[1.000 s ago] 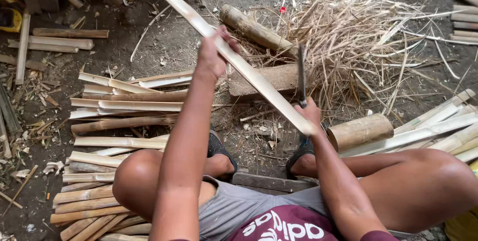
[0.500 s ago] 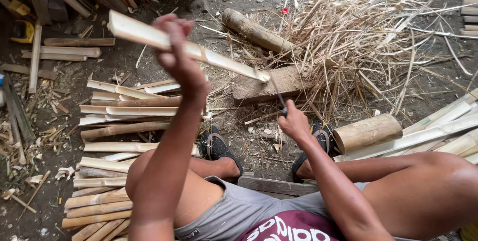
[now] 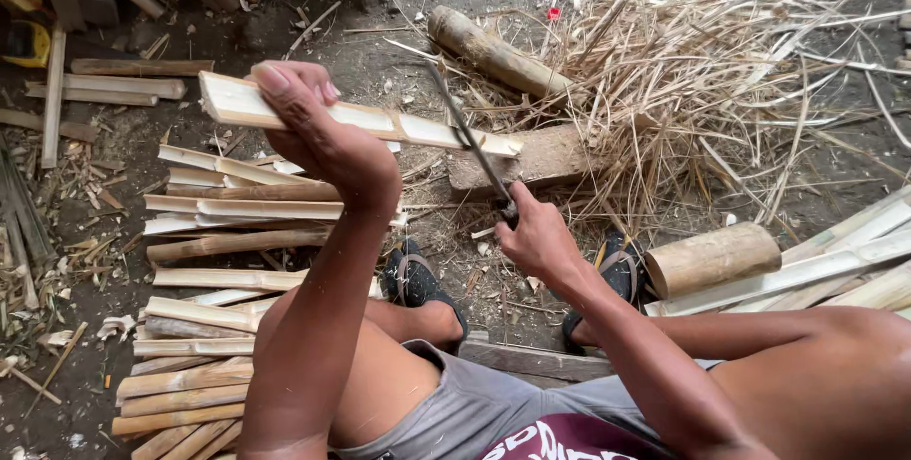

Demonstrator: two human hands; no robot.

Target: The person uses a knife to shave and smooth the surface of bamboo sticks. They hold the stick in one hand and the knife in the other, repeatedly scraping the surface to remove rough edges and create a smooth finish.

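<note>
— On what ground? 
— Bare dirt floor, split bamboo stacked left, straw heaped right.
— And the hands? 
— Left hand fingers wrapped around a bamboo slat; right hand fingers closed on a knife crossing the slat.

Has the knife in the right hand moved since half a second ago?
Yes. The knife in the right hand has swung up and now crosses the bamboo slat above the wooden block.
</note>
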